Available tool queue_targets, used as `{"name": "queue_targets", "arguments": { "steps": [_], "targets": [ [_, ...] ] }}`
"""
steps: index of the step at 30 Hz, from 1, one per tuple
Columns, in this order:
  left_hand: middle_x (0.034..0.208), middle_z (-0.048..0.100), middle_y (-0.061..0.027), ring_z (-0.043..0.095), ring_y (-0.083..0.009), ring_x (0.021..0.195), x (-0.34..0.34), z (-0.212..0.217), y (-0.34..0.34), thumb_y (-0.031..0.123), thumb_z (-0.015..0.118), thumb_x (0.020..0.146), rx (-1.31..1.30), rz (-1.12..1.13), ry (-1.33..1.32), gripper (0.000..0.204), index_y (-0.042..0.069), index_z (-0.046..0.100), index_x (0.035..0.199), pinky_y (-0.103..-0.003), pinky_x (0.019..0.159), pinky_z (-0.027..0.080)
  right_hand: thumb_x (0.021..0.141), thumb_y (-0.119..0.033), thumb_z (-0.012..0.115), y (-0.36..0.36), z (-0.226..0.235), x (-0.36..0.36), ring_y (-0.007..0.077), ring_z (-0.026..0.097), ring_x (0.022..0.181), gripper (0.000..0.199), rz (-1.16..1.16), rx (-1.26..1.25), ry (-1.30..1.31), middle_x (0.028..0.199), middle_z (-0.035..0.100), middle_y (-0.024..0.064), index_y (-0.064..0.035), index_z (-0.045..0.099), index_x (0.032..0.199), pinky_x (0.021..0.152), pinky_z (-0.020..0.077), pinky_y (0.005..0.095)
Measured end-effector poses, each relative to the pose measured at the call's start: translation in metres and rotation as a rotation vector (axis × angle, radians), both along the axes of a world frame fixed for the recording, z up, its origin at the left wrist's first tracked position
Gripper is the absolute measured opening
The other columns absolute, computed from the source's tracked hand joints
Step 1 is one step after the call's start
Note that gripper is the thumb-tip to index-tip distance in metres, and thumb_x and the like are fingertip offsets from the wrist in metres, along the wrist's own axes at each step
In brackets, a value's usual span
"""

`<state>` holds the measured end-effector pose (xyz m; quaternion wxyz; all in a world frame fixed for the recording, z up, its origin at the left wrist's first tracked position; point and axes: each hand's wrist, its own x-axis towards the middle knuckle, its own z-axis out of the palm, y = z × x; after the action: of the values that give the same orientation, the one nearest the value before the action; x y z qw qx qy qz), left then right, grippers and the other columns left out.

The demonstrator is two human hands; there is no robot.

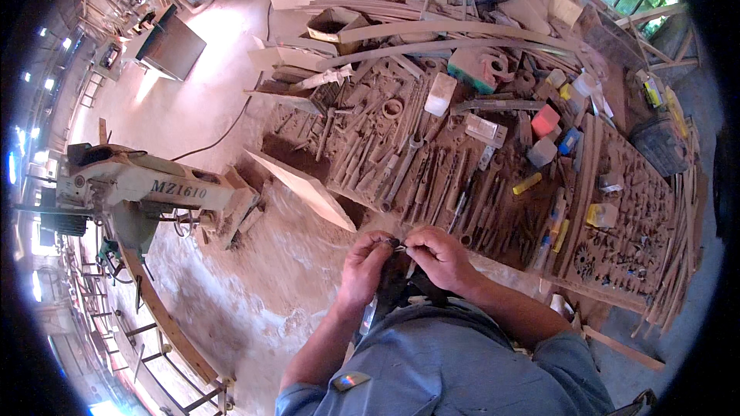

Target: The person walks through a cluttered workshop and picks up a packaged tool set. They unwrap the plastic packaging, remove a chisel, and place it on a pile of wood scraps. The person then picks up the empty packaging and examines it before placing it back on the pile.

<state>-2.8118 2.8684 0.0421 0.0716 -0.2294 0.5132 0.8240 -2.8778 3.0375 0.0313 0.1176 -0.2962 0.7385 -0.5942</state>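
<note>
At the lower middle of the frame, both hands meet close to the person's chest, just below the near edge of the dusty worktop [493,185]. The left hand [364,262] is curled, thumb and fingertips pinched on a small dark metal piece [396,244]. The right hand [441,256] pinches the same piece from the other side, so it sits between the two sets of fingertips, touching both. The piece is tiny, dark and slightly shiny; its exact shape is too small to make out. A thin pale stick [411,268] points down from under the right hand.

To the left of the frame stands a grey machine [146,185] coated in sawdust. Just above the hands a pale wooden board [302,185] leans at the worktop's left end. Across the worktop lie rows of wrenches and other hand tools [401,169], all brown with dust. Further right sit a pink block [545,119] and a yellow box [601,216]. Long curved wooden strips [432,31] lie piled at the top.
</note>
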Motion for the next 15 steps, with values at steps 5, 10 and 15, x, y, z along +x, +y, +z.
{"name": "queue_targets", "arguments": {
  "steps": [5,10,15],
  "targets": [
    [0.087,0.061,-0.0032,0.057,-0.0115,0.078,-0.023,0.011,-0.009,0.011,0.054,0.089,0.097,0.033,-0.088,0.018,0.002,0.06,0.104,-0.025,0.071,0.047,0.08,0.002,0.066,-0.011,0.007,-0.01,0.0296,0.061,0.085,0.016,-0.011,-0.1,0.077,0.09,0.06,0.0136,-0.0022,0.058,0.093,0.075,0.0481,0.0371],
    [0.084,0.061,-0.0021,0.055,-0.0097,0.072,-0.047,-0.005,-0.031,0.01,0.053,0.092,0.016,-0.075,-0.022,0.018,0.003,0.059,0.108,-0.024,0.064,0.046,0.08,0.003,0.066,-0.034,0.009,-0.033,0.0307,0.061,0.088,0.017,-0.052,-0.045,0.056,0.093,0.059,0.0143,-0.002,0.057,0.093,0.077,0.0483,0.0368],
    [0.091,0.061,-0.0012,0.057,-0.0099,0.08,-0.078,-0.013,-0.064,0.012,0.056,0.095,0.258,-0.153,0.04,0.014,0.005,0.059,0.107,-0.024,0.071,0.049,0.078,0.007,0.063,-0.057,0.008,-0.056,0.0321,0.059,0.087,0.02,-0.098,0.04,0.059,0.093,0.058,0.0154,-0.0012,0.055,0.095,0.076,0.0483,0.0376]
  ]
}}
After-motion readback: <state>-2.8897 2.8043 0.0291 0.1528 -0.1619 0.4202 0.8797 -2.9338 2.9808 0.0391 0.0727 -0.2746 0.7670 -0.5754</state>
